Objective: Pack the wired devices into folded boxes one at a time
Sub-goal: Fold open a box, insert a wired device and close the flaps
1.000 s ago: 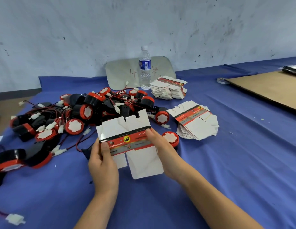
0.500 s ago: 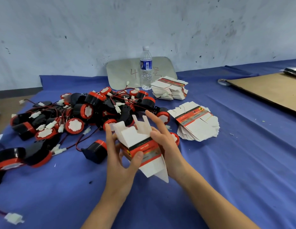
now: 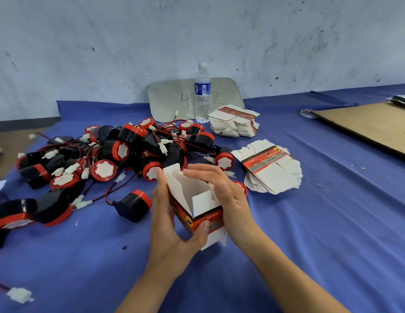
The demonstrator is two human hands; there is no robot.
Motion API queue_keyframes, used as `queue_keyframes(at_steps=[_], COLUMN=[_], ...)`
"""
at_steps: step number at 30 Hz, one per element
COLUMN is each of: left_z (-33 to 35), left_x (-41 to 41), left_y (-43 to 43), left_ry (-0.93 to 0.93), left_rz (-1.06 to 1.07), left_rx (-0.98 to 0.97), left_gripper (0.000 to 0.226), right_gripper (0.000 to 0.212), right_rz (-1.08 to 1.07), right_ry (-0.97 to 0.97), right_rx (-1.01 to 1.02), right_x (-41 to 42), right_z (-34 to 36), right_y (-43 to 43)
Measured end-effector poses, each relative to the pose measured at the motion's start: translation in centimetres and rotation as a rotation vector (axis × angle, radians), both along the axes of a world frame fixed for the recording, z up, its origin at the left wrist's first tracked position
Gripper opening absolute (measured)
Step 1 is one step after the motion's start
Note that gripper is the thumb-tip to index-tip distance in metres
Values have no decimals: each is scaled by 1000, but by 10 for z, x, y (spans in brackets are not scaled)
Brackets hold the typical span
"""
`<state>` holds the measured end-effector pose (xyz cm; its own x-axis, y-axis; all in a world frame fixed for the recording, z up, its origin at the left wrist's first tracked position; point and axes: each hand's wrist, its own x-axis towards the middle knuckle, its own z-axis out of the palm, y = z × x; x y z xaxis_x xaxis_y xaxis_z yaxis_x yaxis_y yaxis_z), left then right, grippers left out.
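I hold a small white carton with a red and black band above the blue cloth, opened into a square tube with its flaps standing up. My left hand grips its left side, thumb across the red band. My right hand lies against the right side with fingers reaching over the top flaps. A single black and red wired device lies just left of the carton. The big pile of wired devices sits behind it to the left.
Two stacks of flat cartons lie on the cloth: one near right, one further back. A water bottle stands before a grey board. A brown cardboard sheet lies far right. A loose white connector lies near left.
The flat carton blank has been opened up into a square tube between my hands. My right hand moved from its right edge up over the top flaps.
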<state>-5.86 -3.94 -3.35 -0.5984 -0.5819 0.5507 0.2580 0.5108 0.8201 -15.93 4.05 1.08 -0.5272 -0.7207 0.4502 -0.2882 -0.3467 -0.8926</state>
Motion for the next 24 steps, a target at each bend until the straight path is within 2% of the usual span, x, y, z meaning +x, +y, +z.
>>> queue_keyframes(at_steps=[4,11,19,24], left_z=[2,3,1,-1], left_x=[0,-1,-1,-1], left_y=[1,2,1,-1], left_ry=[-10,-7,-51,-57], left_rz=[0,33,71,81], left_rx=[-21,-45,-57,-76], left_gripper=[100,99,108,102], right_gripper=[47,48,30,42], right_rz=[73,138,403,357], right_ry=[-9,-38,-150,-159], right_rx=[64,88,83,106], right_x=[0,1,-6,-7], right_z=[3,6,7,7], right_y=[2,4,9,7])
